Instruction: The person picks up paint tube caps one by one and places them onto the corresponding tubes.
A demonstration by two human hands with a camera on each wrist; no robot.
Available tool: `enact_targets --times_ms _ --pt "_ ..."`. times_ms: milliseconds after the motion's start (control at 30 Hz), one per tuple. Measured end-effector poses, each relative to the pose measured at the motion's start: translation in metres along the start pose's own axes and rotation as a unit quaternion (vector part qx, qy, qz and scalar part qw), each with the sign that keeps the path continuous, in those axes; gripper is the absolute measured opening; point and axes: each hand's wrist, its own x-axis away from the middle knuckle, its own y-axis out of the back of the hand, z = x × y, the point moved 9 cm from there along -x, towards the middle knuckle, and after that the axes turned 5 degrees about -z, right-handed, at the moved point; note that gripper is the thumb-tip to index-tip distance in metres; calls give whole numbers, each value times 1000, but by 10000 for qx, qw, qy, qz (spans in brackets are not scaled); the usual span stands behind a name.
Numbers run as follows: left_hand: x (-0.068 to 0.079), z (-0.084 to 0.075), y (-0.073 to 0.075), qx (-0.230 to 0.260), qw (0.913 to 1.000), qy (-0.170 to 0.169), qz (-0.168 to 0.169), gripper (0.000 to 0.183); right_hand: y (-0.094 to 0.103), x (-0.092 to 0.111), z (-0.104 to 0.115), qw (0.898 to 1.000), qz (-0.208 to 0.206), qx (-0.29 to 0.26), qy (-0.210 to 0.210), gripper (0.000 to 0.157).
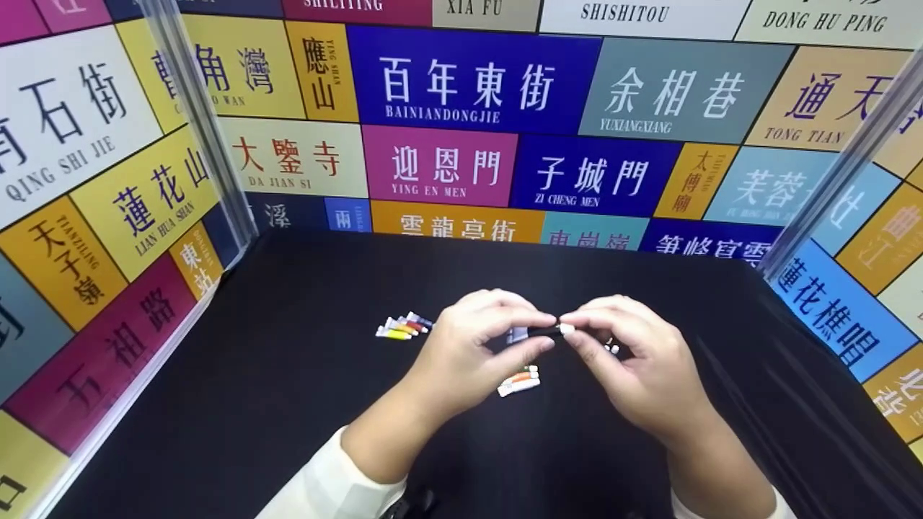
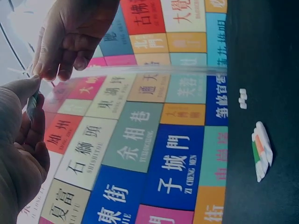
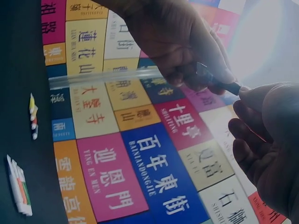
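Note:
My left hand (image 1: 465,349) pinches a small dark paint tube (image 3: 205,73) between thumb and fingers. Its flat end shows pale behind the left fingers in the head view. At the tube's other end, the thumb and fingertips of my right hand (image 1: 645,360) pinch a small white cap (image 1: 567,329). The hands face each other above the black table, fingertips nearly meeting. Whether the cap is still joined to the tube is hard to see. Below them lies a group of white tubes (image 1: 519,383) with orange and green bands, partly hidden by the left hand in the head view.
Left of the hands, several tubes in yellow, red and dark colours (image 1: 402,327) lie side by side on the black tablecloth (image 1: 288,404). A few small white caps (image 2: 242,99) lie beyond the right hand. Panels with street names (image 1: 472,83) enclose the table.

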Motion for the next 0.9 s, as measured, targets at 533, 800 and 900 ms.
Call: enact_targets --times_ms 533,800,900 --pt "14 70 -29 -370 9936 957 482 25 -18 17 -89 9899 424 113 -1345 19" --pt "29 101 -48 -566 9881 1241 703 21 -35 35 -129 9738 1125 435 -1926 10" --pt "36 114 -56 -758 9841 1354 860 19 -44 45 -146 9653 1430 487 -2132 8"
